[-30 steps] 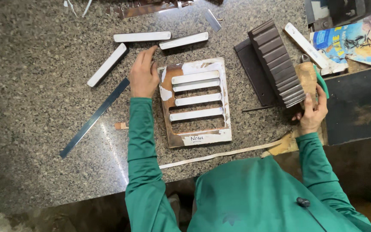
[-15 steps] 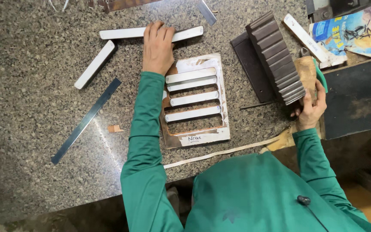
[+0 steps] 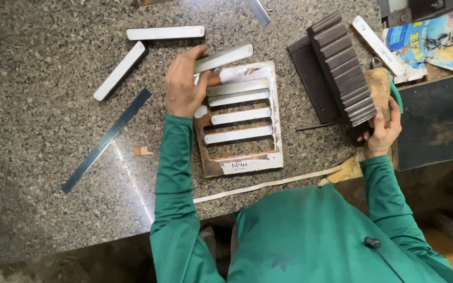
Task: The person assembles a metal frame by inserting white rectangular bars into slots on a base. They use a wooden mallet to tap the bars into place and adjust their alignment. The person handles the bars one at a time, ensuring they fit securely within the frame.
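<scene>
left hand (image 3: 183,84) grasping pale bar (image 3: 223,57) over slotted template (image 3: 239,121) | right hand (image 3: 381,128) seemingly gripping dark stacked blocks (image 3: 343,68) | speckled granite counter (image 3: 43,141)

We see even, fairly bright light from above; a pale glare streak crosses the polished granite counter (image 3: 53,78) near its front edge; shadows stay short and soft; the lower corners fall dim; focus is sharp, with slight edge distortion.

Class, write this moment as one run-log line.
left hand: grips pale bar above slotted frame | right hand: rests at dark stepped block | surface: granite counter
</scene>
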